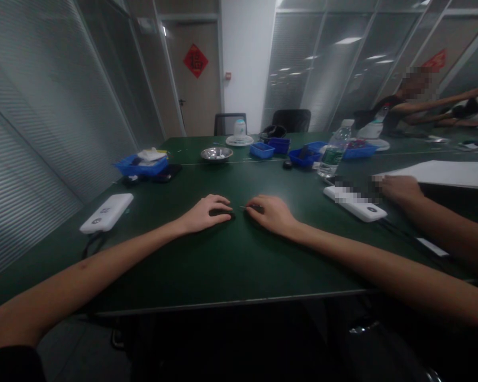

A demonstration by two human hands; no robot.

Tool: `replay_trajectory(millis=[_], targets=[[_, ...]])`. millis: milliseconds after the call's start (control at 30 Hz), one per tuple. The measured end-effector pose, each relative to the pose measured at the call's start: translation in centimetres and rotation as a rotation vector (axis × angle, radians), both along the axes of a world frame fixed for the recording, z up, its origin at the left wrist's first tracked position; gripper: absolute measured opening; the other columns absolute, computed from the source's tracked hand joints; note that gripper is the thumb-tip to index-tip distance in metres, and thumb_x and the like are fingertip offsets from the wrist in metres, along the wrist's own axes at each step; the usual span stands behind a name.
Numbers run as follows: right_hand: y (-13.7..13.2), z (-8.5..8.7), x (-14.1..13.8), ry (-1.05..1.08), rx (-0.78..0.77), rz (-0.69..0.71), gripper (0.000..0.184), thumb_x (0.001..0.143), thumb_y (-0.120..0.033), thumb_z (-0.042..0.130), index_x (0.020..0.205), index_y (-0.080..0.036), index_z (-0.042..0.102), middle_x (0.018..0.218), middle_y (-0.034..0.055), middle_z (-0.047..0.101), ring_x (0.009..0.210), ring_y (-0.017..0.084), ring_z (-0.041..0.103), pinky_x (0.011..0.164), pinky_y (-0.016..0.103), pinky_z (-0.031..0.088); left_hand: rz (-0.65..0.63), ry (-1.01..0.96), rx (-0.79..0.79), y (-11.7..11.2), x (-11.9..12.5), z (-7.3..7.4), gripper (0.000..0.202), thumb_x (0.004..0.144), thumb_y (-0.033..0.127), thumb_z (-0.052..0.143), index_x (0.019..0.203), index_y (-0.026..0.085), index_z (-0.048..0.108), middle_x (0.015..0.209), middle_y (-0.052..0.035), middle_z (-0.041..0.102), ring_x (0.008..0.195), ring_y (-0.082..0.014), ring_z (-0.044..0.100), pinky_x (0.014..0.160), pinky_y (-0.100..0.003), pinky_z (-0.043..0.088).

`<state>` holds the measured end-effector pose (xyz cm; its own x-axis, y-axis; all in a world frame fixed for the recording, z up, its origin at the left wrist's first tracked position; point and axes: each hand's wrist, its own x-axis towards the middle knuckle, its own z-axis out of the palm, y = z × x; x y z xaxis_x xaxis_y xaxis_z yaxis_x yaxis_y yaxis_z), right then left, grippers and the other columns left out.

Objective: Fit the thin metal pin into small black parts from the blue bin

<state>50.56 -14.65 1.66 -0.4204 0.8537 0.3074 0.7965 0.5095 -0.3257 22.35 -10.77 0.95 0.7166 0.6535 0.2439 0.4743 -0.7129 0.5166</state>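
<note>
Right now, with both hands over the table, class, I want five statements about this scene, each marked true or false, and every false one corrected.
1. The left hand and the right hand are apart. True.
2. The right hand's fingers hold the round, shiny metal bowl. False: they hold a small, thin object; the bowl stands beyond both hands.
3. The clear plastic bottle with a white cap stands on the dark green table. True.
4. The red diamond-shaped sign is on the white column. False: it is on the pale brown door.
5. A white oblong device lies to the left of the left hand. True.
</note>
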Motion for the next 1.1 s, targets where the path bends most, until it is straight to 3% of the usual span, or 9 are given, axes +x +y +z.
replay_trajectory(millis=[133,300,467,633,767,867,967,1100], targets=[[-0.2,0.1,0.0,0.005,-0.010,0.008,0.028,0.102,-0.040,0.057,0.115,-0.023,0.075,0.107,0.0073,0.074,0.091,0.021,0.067,0.074,0.031,0.048,-0.053,-0.001,0.037,-0.3,0.1,0.4,0.032,0.101,0.048,0.059,0.117,0.028,0.078,0.129,-0.0078,0.068,0.122,-0.0281,0.058,0.107,-0.045,0.043],[0.0,-0.1,0.0,-0.013,0.007,0.007,0.027,0.102,-0.039,0.057,0.113,-0.024,0.076,0.105,0.0069,0.074,0.089,0.021,0.067,0.073,0.031,0.047,-0.070,0.015,-0.048,-0.1,-0.3,1.5,0.032,0.097,0.048,0.064,0.113,0.023,0.077,0.119,-0.0080,0.071,0.109,-0.0249,0.065,0.096,-0.038,0.049],[0.1,-0.1,0.1,-0.002,-0.001,0.018,0.027,0.102,-0.040,0.058,0.114,-0.024,0.075,0.107,0.0074,0.073,0.090,0.021,0.067,0.075,0.032,0.048,0.181,0.073,-0.100,3.4,-4.2,1.9,0.039,0.093,0.053,0.065,0.116,0.024,0.076,0.114,-0.0063,0.075,0.099,-0.0256,0.069,0.086,-0.037,0.053],[-0.3,0.4,0.1,0.008,-0.031,0.022,0.029,0.103,-0.040,0.056,0.115,-0.022,0.075,0.109,0.0083,0.073,0.090,0.021,0.066,0.073,0.032,0.050,0.544,0.144,0.185,8.9,-13.0,0.8,0.035,0.090,0.048,0.062,0.109,0.024,0.080,0.114,-0.0083,0.077,0.109,-0.0315,0.070,0.103,-0.045,0.048],[-0.4,0.4,0.1,0.000,-0.028,0.030,0.029,0.103,-0.040,0.056,0.117,-0.022,0.074,0.108,0.0078,0.073,0.089,0.021,0.066,0.073,0.033,0.049,0.779,0.200,0.230,11.0,-18.5,0.0,0.035,0.086,0.048,0.061,0.101,0.023,0.081,0.109,-0.0100,0.079,0.106,-0.0365,0.070,0.102,-0.048,0.049],[-0.3,0.4,0.2,0.008,-0.025,0.030,0.029,0.103,-0.040,0.056,0.116,-0.023,0.075,0.109,0.0074,0.073,0.089,0.021,0.066,0.074,0.033,0.049,0.826,0.237,0.234,11.1,-19.7,0.1,0.041,0.087,0.053,0.059,0.100,0.021,0.081,0.105,-0.0128,0.079,0.101,-0.0378,0.071,0.099,-0.049,0.050],[-0.3,0.3,0.2,0.014,-0.020,0.035,0.029,0.103,-0.041,0.056,0.116,-0.023,0.075,0.108,0.0071,0.072,0.089,0.020,0.066,0.075,0.033,0.049,0.819,0.229,0.249,10.9,-19.2,0.2,0.046,0.089,0.056,0.056,0.100,0.020,0.082,0.103,-0.0135,0.079,0.097,-0.0364,0.072,0.098,-0.047,0.050],[-0.3,0.2,0.3,0.015,-0.022,0.042,0.029,0.103,-0.040,0.056,0.116,-0.023,0.074,0.107,0.0073,0.072,0.088,0.020,0.066,0.073,0.031,0.049,0.862,0.130,0.168,10.9,-18.5,0.3,0.038,0.086,0.049,0.061,0.098,0.019,0.081,0.105,-0.0119,0.079,0.100,-0.0345,0.072,0.098,-0.044,0.051]])
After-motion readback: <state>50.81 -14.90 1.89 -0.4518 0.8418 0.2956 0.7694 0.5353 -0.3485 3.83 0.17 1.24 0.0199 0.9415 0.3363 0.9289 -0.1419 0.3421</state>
